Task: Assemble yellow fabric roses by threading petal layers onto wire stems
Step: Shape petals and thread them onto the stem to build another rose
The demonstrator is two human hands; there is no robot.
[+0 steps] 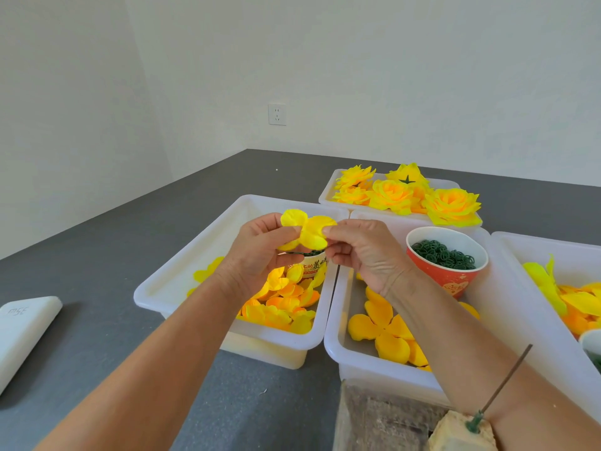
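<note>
A yellow fabric petal layer point(309, 231) is held up above the left white bin point(182, 265). My left hand point(260, 252) pinches its left side and my right hand point(361, 252) pinches its right edge. The left bin holds several small yellow-orange petals point(283, 304). The middle bin point(357, 362) holds larger petal layers point(383, 333). A thin wire stem point(507, 379) stands tilted in a block point(461, 434) at the bottom right. Finished yellow roses point(409, 196) fill the far bin.
A red paper cup point(448, 275) of green rings stands in the middle bin. A smaller cup point(313, 265) sits behind my hands. Another bin point(520, 288) with yellow petals is at the right. A white lid point(22, 330) lies on the grey table at the left.
</note>
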